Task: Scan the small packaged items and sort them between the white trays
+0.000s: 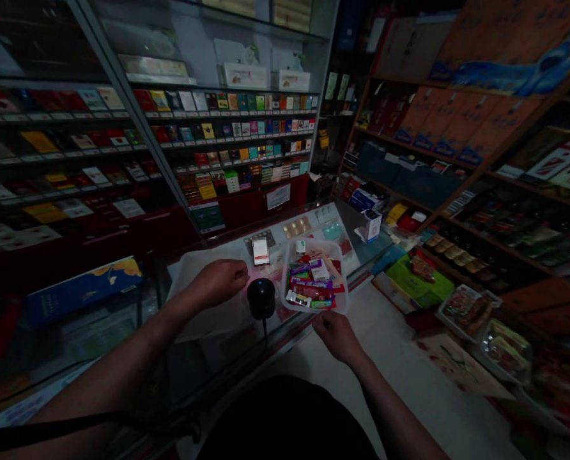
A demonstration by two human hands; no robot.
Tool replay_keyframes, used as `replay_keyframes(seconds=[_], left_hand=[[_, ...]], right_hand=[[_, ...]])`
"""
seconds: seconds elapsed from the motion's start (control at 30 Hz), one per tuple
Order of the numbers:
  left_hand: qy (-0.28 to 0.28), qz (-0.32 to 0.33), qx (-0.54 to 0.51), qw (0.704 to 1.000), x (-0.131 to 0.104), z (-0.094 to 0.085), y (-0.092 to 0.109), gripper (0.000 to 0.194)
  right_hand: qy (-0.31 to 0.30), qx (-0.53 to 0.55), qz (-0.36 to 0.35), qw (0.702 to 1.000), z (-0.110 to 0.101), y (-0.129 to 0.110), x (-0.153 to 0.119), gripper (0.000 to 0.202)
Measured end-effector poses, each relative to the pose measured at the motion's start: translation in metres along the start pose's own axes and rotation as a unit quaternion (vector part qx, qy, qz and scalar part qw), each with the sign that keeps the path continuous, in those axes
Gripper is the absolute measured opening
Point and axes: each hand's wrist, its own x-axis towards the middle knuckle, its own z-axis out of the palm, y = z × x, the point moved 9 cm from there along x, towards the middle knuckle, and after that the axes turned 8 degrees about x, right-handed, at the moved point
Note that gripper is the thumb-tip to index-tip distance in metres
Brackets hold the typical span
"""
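- A black round device [261, 299] stands upright on the glass counter [369, 254], between the hands, its cable running toward the near edge.
- Just beyond it lies a white-and-red box [261, 252].
- Packed shelves [227, 117] line the far side.
- Right of the device, a clear tub [344, 302] holds colourful wrapped packets and small boxes; a pale bin [196, 322] sits left.
- Left hand [225, 280], curled closed, is over the bin; right hand [335, 333], curled too, is near the tub's near rim.
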Motion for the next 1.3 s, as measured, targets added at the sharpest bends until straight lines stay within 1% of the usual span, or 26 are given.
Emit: replay_keyframes(seconds=[0.1,0.2,0.27,0.37,0.4,0.47,0.53,0.6,0.67,0.77,0.87,0.93,1.0,1.07,1.17,1.3], left_hand=[[-0.012,0.023,-0.045,0.999,0.024,0.011,0.006,0.024],[-0.026,0.046,-0.088,0.995,0.053,0.028,0.013,0.023],[-0.034,0.047,-0.133,0.989,0.076,0.042,0.016,0.025],[-0.063,0.031,-0.183,0.981,0.112,0.069,0.017,0.036],[-0.070,0.028,-0.170,0.983,0.124,0.077,0.018,0.038],[-0.079,0.024,-0.094,0.992,0.144,0.093,0.019,0.042],[-0.079,0.019,-0.013,0.997,0.160,0.106,0.020,0.045],[-0.076,0.016,0.028,0.997,0.173,0.118,0.021,0.049],[-0.075,0.019,0.038,0.996,0.184,0.129,0.023,0.052],[-0.085,0.045,0.047,0.994,0.199,0.148,0.029,0.056],[-0.108,0.056,0.042,0.992,0.212,0.169,0.031,0.063],[-0.107,0.057,0.043,0.992,0.218,0.178,0.031,0.070],[-0.088,0.065,0.050,0.993,0.222,0.181,0.033,0.073],[-0.072,0.069,0.054,0.994,0.224,0.181,0.034,0.072],[-0.076,0.059,0.045,0.994,0.227,0.182,0.032,0.069],[-0.086,0.063,0.029,0.994,0.230,0.183,0.034,0.075]], right_hand=[[0.038,-0.051,0.029,0.998,-0.016,-0.001,0.017,0.025],[0.062,-0.081,0.052,0.993,-0.029,-0.003,0.042,0.022],[0.074,-0.114,0.070,0.988,-0.037,-0.004,0.064,0.022],[0.086,-0.172,0.058,0.980,-0.047,-0.014,0.105,0.016],[0.083,-0.191,0.054,0.977,-0.048,-0.016,0.120,0.017],[0.059,-0.235,0.053,0.969,-0.047,-0.018,0.148,0.022],[0.040,-0.278,0.054,0.958,-0.044,-0.017,0.174,0.028],[0.021,-0.310,0.057,0.949,-0.040,-0.013,0.195,0.034],[-0.005,-0.331,0.068,0.941,-0.033,-0.004,0.212,0.043],[-0.049,-0.345,0.080,0.934,-0.022,0.012,0.232,0.055],[-0.083,-0.345,0.079,0.931,-0.009,0.024,0.247,0.058],[-0.097,-0.346,0.083,0.930,-0.003,0.031,0.256,0.057],[-0.103,-0.349,0.096,0.926,0.000,0.038,0.262,0.058],[-0.109,-0.353,0.113,0.922,0.001,0.044,0.268,0.059],[-0.121,-0.355,0.118,0.920,0.002,0.047,0.274,0.058],[-0.128,-0.347,0.117,0.922,0.003,0.046,0.279,0.053]])
